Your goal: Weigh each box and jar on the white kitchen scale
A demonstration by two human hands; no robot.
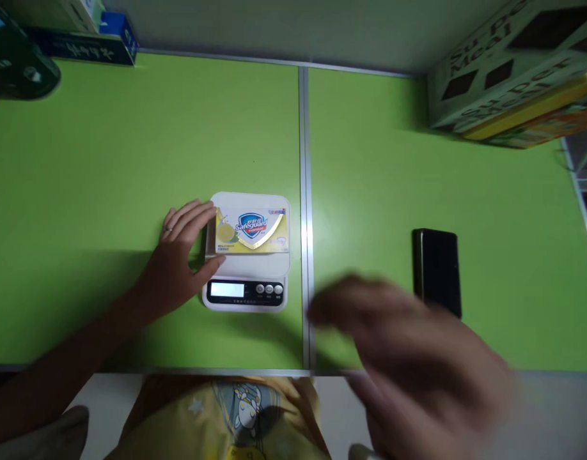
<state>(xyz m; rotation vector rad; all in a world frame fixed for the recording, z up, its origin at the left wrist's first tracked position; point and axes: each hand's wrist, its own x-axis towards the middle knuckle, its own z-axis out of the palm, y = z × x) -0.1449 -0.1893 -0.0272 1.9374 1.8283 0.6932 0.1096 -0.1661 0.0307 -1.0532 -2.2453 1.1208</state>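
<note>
A white kitchen scale with a lit display and several round buttons stands on the green table. Flat on its plate lies a yellow and white Safeguard soap box. My left hand grips the box's left end, thumb at the lower edge and fingertips at the upper left corner. A ring shows on one of its fingers. In the lower right, my right hand is raised over the table's front edge, badly smeared by motion. Whether it holds anything is not visible.
A black phone-like object lies right of the metal seam. Boxes stand at the back right. At the back left are a blue box and a dark green container.
</note>
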